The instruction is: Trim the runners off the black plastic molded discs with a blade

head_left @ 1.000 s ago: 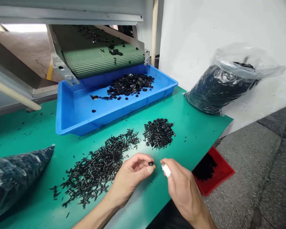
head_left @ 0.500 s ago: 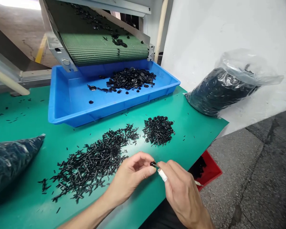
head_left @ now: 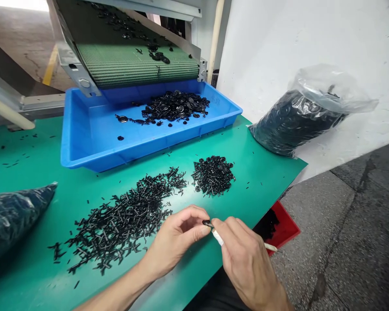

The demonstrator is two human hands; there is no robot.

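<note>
Between the thumb and fingers of my left hand [head_left: 181, 239] is a small black part [head_left: 206, 222]. My right hand [head_left: 246, 255] grips a thin tool, whose pale rear end [head_left: 271, 247] sticks out behind the hand and whose tip meets the black part. White tape [head_left: 218, 237] wraps a finger of the right hand. Beyond the hands, a compact pile of black pieces [head_left: 213, 175] lies on the green tabletop [head_left: 262, 181]. A longer spread of thin black pieces [head_left: 126, 216] lies left of my left hand.
A blue tray [head_left: 142, 149] holding black round parts stands under the end of a green conveyor belt [head_left: 136, 65]. One filled plastic bag [head_left: 301, 121] leans on the white wall at right; another [head_left: 16, 216] lies at left. A red bin [head_left: 287, 231] sits below the table edge.
The whole view has shifted slightly. My right hand has turned a little around the tool, and more of the tool's pale rear end shows. The small part stays in my left fingers.
</note>
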